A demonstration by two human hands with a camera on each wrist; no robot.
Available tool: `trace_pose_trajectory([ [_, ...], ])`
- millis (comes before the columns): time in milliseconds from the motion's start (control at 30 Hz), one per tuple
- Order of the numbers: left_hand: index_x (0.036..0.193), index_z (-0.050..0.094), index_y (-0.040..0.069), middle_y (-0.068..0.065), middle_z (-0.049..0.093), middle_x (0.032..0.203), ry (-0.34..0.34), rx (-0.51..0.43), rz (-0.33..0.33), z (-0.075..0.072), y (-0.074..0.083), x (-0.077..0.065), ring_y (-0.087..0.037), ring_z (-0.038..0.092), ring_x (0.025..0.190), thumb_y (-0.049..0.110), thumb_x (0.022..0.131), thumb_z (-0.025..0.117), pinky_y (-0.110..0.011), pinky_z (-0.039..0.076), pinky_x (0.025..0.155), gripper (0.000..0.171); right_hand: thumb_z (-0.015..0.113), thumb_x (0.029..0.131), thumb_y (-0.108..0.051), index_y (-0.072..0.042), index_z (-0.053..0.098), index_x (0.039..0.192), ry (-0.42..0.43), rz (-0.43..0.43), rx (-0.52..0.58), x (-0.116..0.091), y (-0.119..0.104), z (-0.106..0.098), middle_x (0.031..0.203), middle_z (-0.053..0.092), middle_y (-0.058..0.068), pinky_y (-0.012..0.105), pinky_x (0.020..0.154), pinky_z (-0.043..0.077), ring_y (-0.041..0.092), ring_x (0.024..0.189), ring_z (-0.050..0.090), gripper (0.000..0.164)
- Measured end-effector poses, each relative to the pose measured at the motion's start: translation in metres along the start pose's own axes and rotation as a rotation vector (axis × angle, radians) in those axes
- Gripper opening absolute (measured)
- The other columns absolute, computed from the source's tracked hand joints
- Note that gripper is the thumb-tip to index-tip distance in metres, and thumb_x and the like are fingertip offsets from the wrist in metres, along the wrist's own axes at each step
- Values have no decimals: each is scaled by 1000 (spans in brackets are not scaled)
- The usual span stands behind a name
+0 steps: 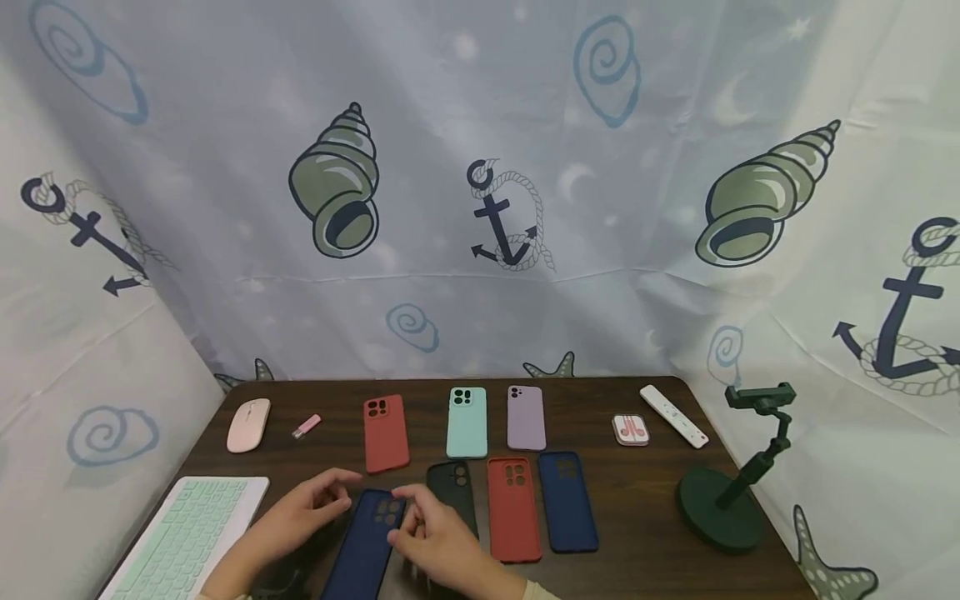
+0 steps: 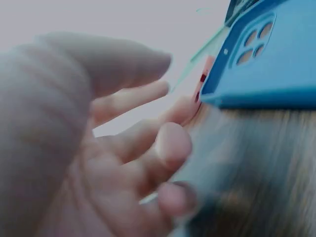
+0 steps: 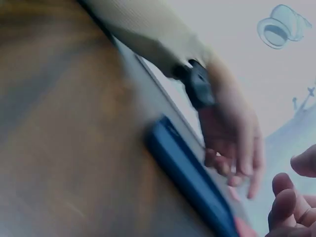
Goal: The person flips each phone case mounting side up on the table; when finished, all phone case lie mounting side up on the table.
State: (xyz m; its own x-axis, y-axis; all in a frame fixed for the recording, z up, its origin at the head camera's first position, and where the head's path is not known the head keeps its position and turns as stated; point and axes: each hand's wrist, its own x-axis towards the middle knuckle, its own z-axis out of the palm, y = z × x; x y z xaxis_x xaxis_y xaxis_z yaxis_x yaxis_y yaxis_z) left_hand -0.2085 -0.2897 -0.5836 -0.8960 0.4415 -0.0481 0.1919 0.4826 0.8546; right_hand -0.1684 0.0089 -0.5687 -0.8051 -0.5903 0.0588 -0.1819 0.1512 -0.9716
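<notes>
A dark blue phone case (image 1: 358,550) lies on the table between my hands, with wood showing through its camera holes in the left wrist view. My left hand (image 1: 306,510) hovers beside its upper left corner, fingers loosely bent and holding nothing. At the upper right corner is my right hand (image 1: 444,533), which overlaps the case's edge in the head view. In the right wrist view, its bent fingers (image 3: 284,202) stand apart from the case (image 3: 192,182), thumb separate. Just beyond that hand lies a black phone case (image 1: 454,492), partly hidden by it.
Behind lie red (image 1: 386,437), mint (image 1: 467,429) and purple (image 1: 527,423) phone cases. Another red case (image 1: 513,521) and a blue one (image 1: 568,508) lie rightward. A keyboard (image 1: 187,533), mouse (image 1: 248,425) and USB stick (image 1: 307,427) are left; a green stand (image 1: 722,510) is right.
</notes>
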Motion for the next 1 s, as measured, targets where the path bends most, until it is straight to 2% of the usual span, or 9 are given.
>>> trace_pose_trajectory([
  [67, 139, 55, 13, -12, 64, 113, 64, 34, -1, -2, 4, 3, -12, 61, 93, 28, 103, 60, -27, 51, 72, 39, 68, 98, -29, -29, 55, 134, 62, -33, -37, 8, -6, -8, 83, 63, -8, 19, 51, 43, -2, 55, 48, 38],
  [167, 138, 56, 16, -10, 61, 125, 128, 70, 8, -7, 12, 12, -13, 60, 105, 28, 102, 62, -27, 52, 82, 39, 68, 98, -32, -29, 60, 125, 119, -14, -76, 22, -11, -22, 82, 64, -6, 22, 53, 45, 3, 56, 51, 29],
  [300, 136, 56, 23, -8, 58, 129, 189, 121, 26, -12, 19, 32, -16, 58, 111, 27, 102, 63, -29, 50, 89, 35, 68, 98, -33, -29, 62, 121, 163, 74, -51, 43, -11, -36, 84, 65, -2, 31, 48, 49, 26, 59, 61, 24],
  [367, 134, 57, 25, -8, 58, 128, 218, 152, 26, -13, 19, 42, -17, 58, 110, 25, 101, 63, -31, 50, 88, 33, 68, 98, -33, -28, 62, 120, 189, 115, -21, 54, -8, -39, 86, 66, 0, 36, 46, 51, 36, 64, 64, 24],
  [433, 135, 57, 22, -10, 57, 127, 233, 170, 7, -14, 16, 53, -20, 58, 108, 24, 101, 64, -33, 50, 86, 34, 70, 97, -32, -25, 63, 120, 217, 145, 8, 65, -4, -41, 89, 66, 2, 39, 46, 52, 41, 70, 67, 25],
  [600, 142, 50, 10, -19, 50, 131, 235, 176, -49, -17, 3, 79, -28, 62, 108, 26, 101, 64, -39, 52, 84, 46, 70, 97, -28, -15, 62, 128, 284, 191, -15, 84, 6, -44, 94, 66, 3, 33, 43, 47, 33, 65, 65, 35],
  [700, 145, 47, 8, -21, 46, 133, 255, 162, -76, -21, -3, 90, -31, 63, 108, 27, 99, 67, -40, 53, 84, 53, 68, 98, -25, -10, 59, 135, 313, 208, -26, 91, 14, -44, 96, 66, 2, 29, 41, 42, 25, 59, 60, 41],
  [833, 147, 45, 7, -23, 41, 137, 279, 139, -79, -24, -9, 98, -31, 63, 109, 24, 97, 71, -37, 53, 83, 59, 67, 98, -20, -4, 53, 143, 307, 217, -15, 99, 25, -41, 100, 65, 3, 28, 39, 42, 18, 54, 57, 50],
  [1000, 146, 44, 7, -24, 40, 137, 276, 118, -95, -21, -16, 98, -32, 63, 111, 26, 94, 74, -36, 54, 82, 63, 66, 98, -19, -1, 49, 147, 281, 210, -26, 105, 34, -35, 101, 67, 2, 30, 38, 42, 14, 49, 56, 55],
])
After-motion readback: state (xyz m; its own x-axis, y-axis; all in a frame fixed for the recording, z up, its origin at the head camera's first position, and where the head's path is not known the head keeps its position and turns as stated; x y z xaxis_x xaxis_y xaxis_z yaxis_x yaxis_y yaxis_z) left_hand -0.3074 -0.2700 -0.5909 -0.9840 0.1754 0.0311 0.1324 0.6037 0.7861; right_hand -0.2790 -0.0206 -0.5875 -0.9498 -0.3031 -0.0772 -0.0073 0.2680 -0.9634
